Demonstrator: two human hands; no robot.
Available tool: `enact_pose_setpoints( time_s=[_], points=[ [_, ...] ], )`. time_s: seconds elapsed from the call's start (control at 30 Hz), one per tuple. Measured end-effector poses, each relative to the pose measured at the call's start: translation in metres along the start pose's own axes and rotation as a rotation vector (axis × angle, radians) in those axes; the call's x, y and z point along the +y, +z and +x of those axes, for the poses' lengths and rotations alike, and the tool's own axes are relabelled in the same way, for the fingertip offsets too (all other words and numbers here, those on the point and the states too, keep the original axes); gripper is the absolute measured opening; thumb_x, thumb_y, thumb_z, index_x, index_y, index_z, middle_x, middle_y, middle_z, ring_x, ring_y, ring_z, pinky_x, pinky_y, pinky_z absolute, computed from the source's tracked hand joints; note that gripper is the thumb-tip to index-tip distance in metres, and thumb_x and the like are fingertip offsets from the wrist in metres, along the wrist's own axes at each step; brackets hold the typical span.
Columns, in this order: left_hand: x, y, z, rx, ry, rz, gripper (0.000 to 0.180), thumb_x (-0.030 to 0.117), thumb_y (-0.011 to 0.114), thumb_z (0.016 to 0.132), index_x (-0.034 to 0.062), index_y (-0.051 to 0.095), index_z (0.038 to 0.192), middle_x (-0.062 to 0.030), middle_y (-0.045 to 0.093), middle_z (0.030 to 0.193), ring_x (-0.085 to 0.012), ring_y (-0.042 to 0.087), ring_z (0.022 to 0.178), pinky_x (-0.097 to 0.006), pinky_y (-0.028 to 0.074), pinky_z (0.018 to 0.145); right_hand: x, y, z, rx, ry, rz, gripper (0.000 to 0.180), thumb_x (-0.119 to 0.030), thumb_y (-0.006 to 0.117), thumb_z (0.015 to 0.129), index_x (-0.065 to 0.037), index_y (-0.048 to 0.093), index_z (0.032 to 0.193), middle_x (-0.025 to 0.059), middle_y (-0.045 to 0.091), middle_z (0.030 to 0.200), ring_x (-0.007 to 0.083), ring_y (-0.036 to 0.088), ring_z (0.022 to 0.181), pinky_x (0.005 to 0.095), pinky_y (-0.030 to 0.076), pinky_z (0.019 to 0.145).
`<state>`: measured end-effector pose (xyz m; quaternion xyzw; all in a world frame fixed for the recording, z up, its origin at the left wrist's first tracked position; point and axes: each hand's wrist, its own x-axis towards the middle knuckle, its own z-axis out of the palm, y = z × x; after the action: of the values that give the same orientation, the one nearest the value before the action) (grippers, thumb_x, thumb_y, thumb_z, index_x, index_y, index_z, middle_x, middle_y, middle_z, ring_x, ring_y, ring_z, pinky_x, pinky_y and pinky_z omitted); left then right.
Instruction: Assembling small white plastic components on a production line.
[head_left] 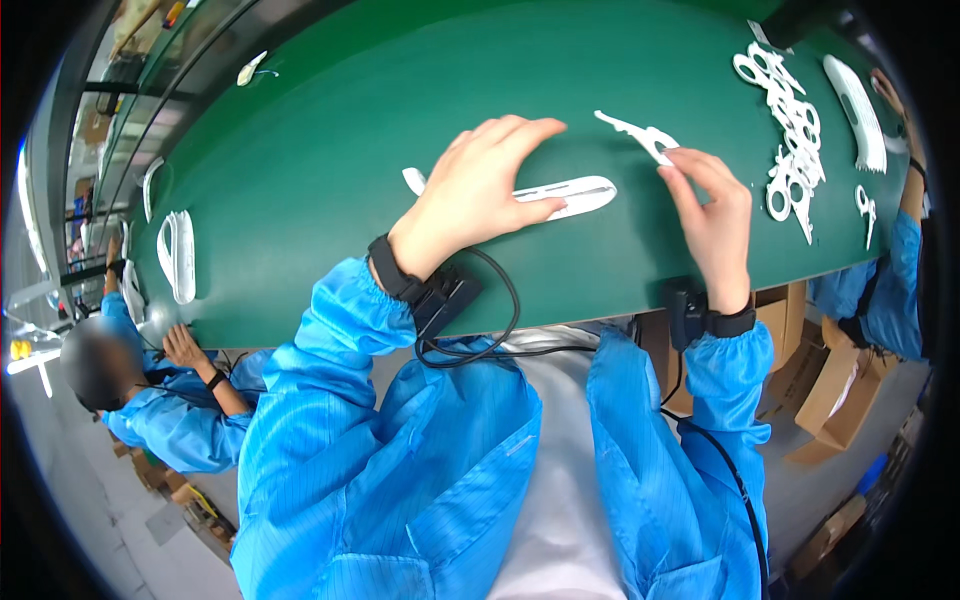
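Observation:
My left hand [465,190] reaches over a long white plastic shell [598,192] lying on the green table. Its fingers are stretched out and apart from the thumb, whose tip is at the shell's near edge; whether it presses there I cannot tell. The hand hides the shell's middle, and a white end [414,181] shows on its left. To the right, my right hand [715,205] pinches a thin white plastic piece with a ring [634,131] between thumb and fingers. The piece is held by its ring end, its narrow end pointing far left.
A pile of similar white ringed pieces [797,125] lies at the right, beside a curved white shell [856,112]. Another white shell [178,258] rests at the left. Co-workers sit on both sides, one's hand [184,346] at the table's edge. A black cable [518,300] loops near my left wrist.

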<state>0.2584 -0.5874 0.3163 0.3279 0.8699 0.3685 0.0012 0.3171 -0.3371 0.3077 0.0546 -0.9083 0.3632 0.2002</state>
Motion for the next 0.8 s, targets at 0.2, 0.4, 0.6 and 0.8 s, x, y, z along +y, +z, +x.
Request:
enact_pose_setpoints(
  time_s=[0.2, 0.4, 0.6, 0.8],
  points=[
    [-0.009, -0.001, 0.006, 0.135, -0.051, 0.448, 0.020, 0.016, 0.068, 0.081, 0.0089, 0.067, 0.099, -0.0072, 0.067, 0.089, -0.0284, 0.063, 0.082, -0.039, 0.048, 0.071, -0.012, 0.015, -0.014, 0.052, 0.033, 0.129, 0.015, -0.001, 0.071, 0.079, 0.000, 0.071, 0.094, 0.0132, 0.071, 0.096, 0.0267, 0.068, 0.087, 0.0327, 0.053, 0.077],
    [-0.024, 0.000, 0.016, 0.117, -0.206, 0.270, 0.020, 0.016, 0.061, 0.086, 0.0104, 0.072, 0.102, -0.0115, 0.070, 0.089, -0.0294, 0.067, 0.074, -0.036, 0.052, 0.069, -0.018, 0.027, 0.001, -0.009, -0.016, 0.205, 0.016, 0.000, 0.070, 0.079, 0.000, 0.071, 0.095, 0.0131, 0.071, 0.096, 0.0267, 0.068, 0.090, 0.0332, 0.054, 0.080],
    [-0.033, -0.011, 0.016, -0.111, -0.076, 0.118, 0.030, 0.021, 0.061, 0.081, 0.0097, 0.071, 0.107, -0.0108, 0.072, 0.095, -0.0238, 0.069, 0.080, -0.032, 0.053, 0.072, -0.013, 0.038, -0.014, -0.094, -0.099, 0.210, 0.016, -0.002, 0.072, 0.077, -0.001, 0.071, 0.093, 0.0113, 0.072, 0.095, 0.0275, 0.067, 0.094, 0.0353, 0.054, 0.081],
    [-0.038, -0.013, 0.010, -0.034, 0.028, -0.170, 0.043, 0.012, 0.059, 0.072, 0.0039, 0.066, 0.113, -0.0118, 0.069, 0.094, -0.0230, 0.066, 0.083, -0.033, 0.053, 0.076, -0.023, 0.054, -0.014, -0.026, -0.107, 0.160, 0.013, -0.003, 0.072, 0.077, -0.001, 0.070, 0.090, 0.0105, 0.071, 0.097, 0.0285, 0.065, 0.096, 0.0365, 0.053, 0.082]
  ],
)
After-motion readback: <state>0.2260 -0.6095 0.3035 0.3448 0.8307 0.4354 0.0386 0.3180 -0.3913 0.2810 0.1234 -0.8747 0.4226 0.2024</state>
